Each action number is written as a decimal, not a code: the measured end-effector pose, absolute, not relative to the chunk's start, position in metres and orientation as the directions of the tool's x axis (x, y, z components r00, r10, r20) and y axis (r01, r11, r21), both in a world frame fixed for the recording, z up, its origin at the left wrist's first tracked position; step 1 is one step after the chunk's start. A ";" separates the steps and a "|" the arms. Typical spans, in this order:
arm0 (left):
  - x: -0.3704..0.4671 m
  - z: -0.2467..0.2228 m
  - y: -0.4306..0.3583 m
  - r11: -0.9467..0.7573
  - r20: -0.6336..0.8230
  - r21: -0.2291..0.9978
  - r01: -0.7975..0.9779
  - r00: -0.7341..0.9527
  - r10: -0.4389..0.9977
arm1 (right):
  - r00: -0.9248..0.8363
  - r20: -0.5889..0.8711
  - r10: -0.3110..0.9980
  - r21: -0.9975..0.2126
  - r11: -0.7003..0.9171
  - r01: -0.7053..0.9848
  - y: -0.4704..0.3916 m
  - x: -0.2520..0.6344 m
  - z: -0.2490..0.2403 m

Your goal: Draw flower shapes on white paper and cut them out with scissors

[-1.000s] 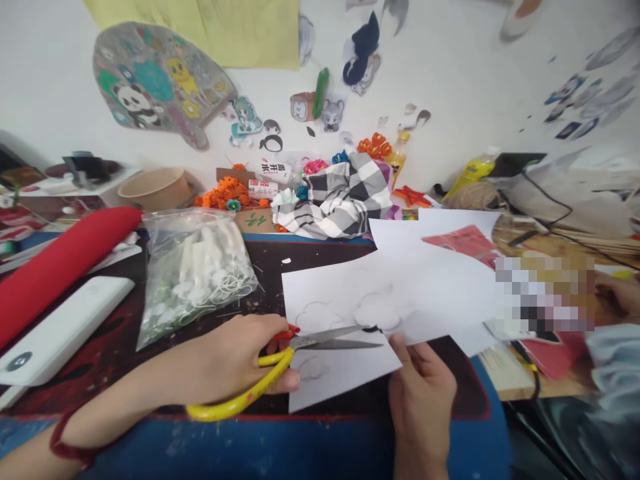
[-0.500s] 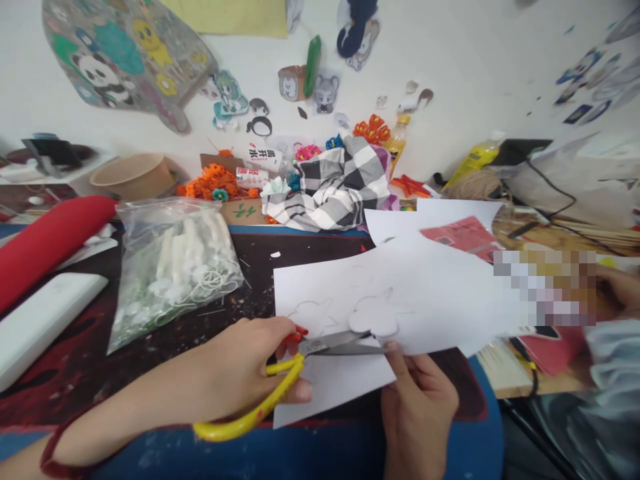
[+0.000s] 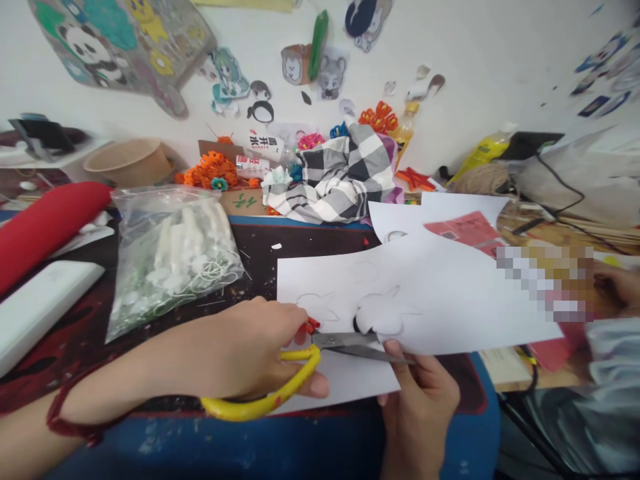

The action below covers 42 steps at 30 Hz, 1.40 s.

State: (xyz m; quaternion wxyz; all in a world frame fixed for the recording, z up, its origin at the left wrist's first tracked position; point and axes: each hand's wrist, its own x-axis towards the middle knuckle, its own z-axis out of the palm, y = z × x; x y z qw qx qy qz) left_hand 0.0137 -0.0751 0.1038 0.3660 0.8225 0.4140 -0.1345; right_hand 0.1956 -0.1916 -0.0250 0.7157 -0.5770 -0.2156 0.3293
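My left hand (image 3: 240, 347) grips a pair of scissors (image 3: 333, 341) with yellow and red handles. Their blades are parted and point right, at the cut edge of a white sheet of paper (image 3: 465, 293). Pencilled shapes with pointed parts are drawn on the sheet, and a curved cut shows dark beside the drawn shape (image 3: 383, 313) above the blades. My right hand (image 3: 420, 393) pinches the sheet's lower edge between thumb and fingers, close to the scissor tips. A flap of the paper hangs below the blades.
A clear bag (image 3: 175, 260) of pale and green craft parts lies left, beside a white box (image 3: 47, 310) and a red object (image 3: 50, 230). Checked cloth (image 3: 340, 177) and orange flowers (image 3: 213, 170) stand behind. At right are another person's hand (image 3: 620, 283) and a red packet (image 3: 465, 233).
The scissors and my left hand have shifted slightly right, and the blade tips now reach past my right thumb. A dark gap shows left of the drawn shape. The view has tilted a little.
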 end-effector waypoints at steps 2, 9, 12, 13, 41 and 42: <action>0.010 0.105 -0.079 -0.357 -0.564 0.518 0.777 0.625 0.540 | 0.721 -0.044 0.692 -0.980 0.112 -0.167 -0.190 0.194 -0.022; 0.003 0.089 -0.092 -0.317 -0.543 0.519 0.794 0.593 0.595 | 0.807 -0.018 0.590 -0.975 0.169 -0.146 -0.191 0.183 -0.017; 0.006 0.089 -0.089 -0.334 -0.519 0.520 0.786 0.601 0.607 | 0.791 -0.010 0.612 -0.968 0.192 -0.160 -0.194 0.181 -0.017; 0.008 0.091 -0.088 -0.339 -0.508 0.528 0.779 0.609 0.609 | 0.785 -0.001 0.620 -0.968 0.196 -0.156 -0.195 0.181 -0.017; 0.020 0.106 -0.054 -0.383 -0.495 0.626 0.679 0.726 0.478 | 0.603 0.028 0.797 -0.995 0.080 -0.060 -0.202 0.196 -0.018; 0.020 0.106 -0.054 -0.377 -0.489 0.636 0.673 0.730 0.477 | 0.607 0.030 0.794 -0.996 0.078 -0.053 -0.202 0.197 -0.019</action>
